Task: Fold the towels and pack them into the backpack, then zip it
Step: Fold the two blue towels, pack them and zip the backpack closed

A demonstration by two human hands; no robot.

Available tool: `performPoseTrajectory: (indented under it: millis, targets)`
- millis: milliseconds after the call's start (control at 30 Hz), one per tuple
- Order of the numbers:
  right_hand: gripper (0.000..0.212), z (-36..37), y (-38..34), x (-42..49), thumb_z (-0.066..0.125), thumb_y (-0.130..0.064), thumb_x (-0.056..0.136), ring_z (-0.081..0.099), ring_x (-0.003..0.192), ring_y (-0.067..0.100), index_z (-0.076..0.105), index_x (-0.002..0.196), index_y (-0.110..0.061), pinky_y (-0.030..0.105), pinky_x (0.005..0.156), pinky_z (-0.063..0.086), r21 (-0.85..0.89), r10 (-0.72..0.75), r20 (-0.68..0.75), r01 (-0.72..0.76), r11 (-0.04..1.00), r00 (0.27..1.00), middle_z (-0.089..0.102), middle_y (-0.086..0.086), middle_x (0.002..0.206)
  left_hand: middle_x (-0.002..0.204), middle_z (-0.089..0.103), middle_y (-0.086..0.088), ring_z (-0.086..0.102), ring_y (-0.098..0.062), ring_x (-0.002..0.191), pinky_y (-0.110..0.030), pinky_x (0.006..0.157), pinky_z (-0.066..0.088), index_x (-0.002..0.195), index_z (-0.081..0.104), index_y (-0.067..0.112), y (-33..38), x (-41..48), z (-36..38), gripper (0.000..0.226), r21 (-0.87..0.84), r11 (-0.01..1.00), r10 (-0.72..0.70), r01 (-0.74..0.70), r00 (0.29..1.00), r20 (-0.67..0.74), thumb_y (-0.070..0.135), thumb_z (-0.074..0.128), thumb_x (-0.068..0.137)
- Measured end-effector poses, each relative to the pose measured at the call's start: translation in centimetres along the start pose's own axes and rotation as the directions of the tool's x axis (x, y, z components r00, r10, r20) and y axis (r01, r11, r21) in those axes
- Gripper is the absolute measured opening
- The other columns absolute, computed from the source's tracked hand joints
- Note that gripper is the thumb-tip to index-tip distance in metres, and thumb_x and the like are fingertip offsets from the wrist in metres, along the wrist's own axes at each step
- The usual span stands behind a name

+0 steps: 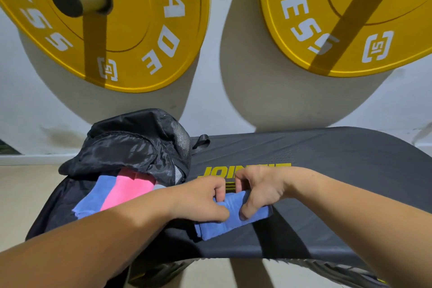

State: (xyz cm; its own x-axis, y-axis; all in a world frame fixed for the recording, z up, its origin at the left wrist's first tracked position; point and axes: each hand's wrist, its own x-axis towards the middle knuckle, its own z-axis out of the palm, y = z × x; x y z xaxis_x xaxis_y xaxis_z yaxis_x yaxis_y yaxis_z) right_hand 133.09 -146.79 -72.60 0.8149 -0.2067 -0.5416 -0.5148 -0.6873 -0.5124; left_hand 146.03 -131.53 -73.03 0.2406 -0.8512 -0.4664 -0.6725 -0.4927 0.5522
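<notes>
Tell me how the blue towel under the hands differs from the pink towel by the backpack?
The blue towel lies on the black bench; the pink towel sits at the opening of the backpack. The left hand and right hand both pinch the blue towel, while no hand holds the pink towel. The blue towel is bunched mid-fold; the pink towel lies flat. Both look like soft cloth.

One view only: wide-angle cam on person's head, facing fwd & down. Left hand [201, 196] and right hand [259, 187] sit close below lens, mid-frame, over a black bench [339, 159]; wall [217, 58] w/ yellow plates [152, 18] fills top.
</notes>
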Motion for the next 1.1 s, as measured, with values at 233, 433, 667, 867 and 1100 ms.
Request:
performPoseTrajectory:
  millis: [233,433,667,867,1100]
  targets:
    - [0.035,-1.5,-5.0,-0.1,0.092,-0.025,0.062,0.056,0.070,0.014,0.071,0.089,-0.016,0.028,0.065,0.046,0.204,-0.074,-0.107,0.095,0.974,0.992,0.062,-0.005,0.074,0.060,0.040,0.014,0.036,-0.008,0.055,-0.027,0.056,0.030,0.083,0.060,0.018,-1.5,-6.1,-2.3,0.039,-0.186,0.982,-0.063,0.023,0.975,-0.213,0.042,0.087,0.068]
    - [0.038,1.0,-13.9,2.6,0.092,-0.028,0.069,0.060,0.073,0.004,0.071,0.100,-0.020,0.021,0.068,0.050,0.397,-0.232,-0.352,0.369,0.841,0.907,0.069,-0.008,0.087,0.065,0.037,0.000,0.036,-0.014,0.062,-0.028,0.061,0.029,0.081,0.054,0.018,-7.5,-13.8,-3.5,0.030,-0.526,0.850,-0.269,0.005,0.863,-0.428,0.030,0.082,0.077]
    - [0.036,6.8,-22.5,7.9,0.072,-0.047,0.085,0.060,0.102,0.010,0.067,0.112,-0.023,0.031,0.094,0.050,0.116,-0.337,-0.548,0.469,0.876,0.766,0.062,-0.007,0.109,0.102,0.075,-0.013,0.075,-0.024,0.089,-0.033,0.075,0.056,0.111,0.063,0.023,-16.1,-21.4,-5.4,0.047,-0.781,0.624,-0.525,-0.028,0.726,-0.445,0.028,0.086,0.072]
    - [0.028,8.9,-22.5,11.7,0.066,-0.032,0.078,0.054,0.097,0.030,0.071,0.103,-0.021,0.040,0.075,0.048,-0.527,-0.567,-0.660,0.234,0.817,0.493,0.061,0.001,0.107,0.097,0.066,-0.004,0.066,-0.025,0.087,-0.034,0.078,0.054,0.110,0.061,0.018,-23.7,-20.1,-8.7,0.033,-0.693,0.685,-0.713,0.225,0.398,-0.577,0.029,0.077,0.083]
    - [0.029,6.3,-18.7,14.0,0.064,-0.048,0.088,0.061,0.091,0.031,0.068,0.100,-0.022,0.039,0.070,0.050,-0.515,-0.387,-0.663,-0.015,0.857,0.641,0.061,-0.001,0.091,0.069,0.053,0.001,0.047,-0.020,0.066,-0.028,0.061,0.041,0.083,0.062,0.007,-27.5,-15.4,-8.2,0.018,-0.428,0.775,-0.629,0.464,0.509,-0.587,0.025,0.063,0.084]
